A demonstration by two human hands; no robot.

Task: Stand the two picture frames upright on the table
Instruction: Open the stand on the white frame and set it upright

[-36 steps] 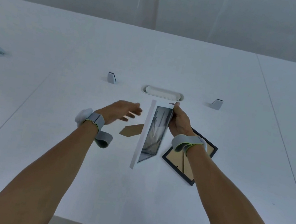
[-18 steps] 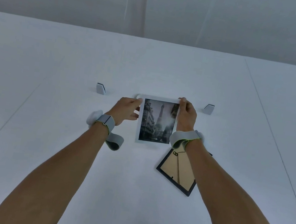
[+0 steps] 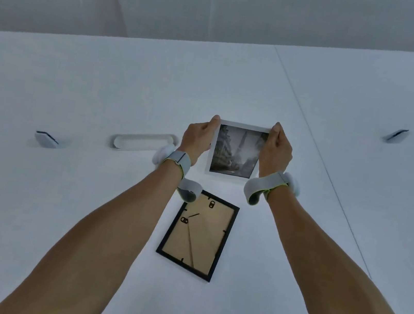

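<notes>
Both hands, left hand (image 3: pixel 198 139) and right hand (image 3: pixel 276 151), pinch the white frame's (image 3: pixel 235 151) side edges, holding it upright at 12 o'clock on the counter (image 3: pixel 58 201). The black frame (image 3: pixel 197 234) lies face-down at 6 o'clock from the hands, long axis running near to far, about equally near both.

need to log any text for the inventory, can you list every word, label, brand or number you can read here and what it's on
None can be read.
White picture frame, held by the left hand and right hand: a grey street photo, no lettering visible.
Black picture frame, lying back up: plain brown backing, no label.
</notes>
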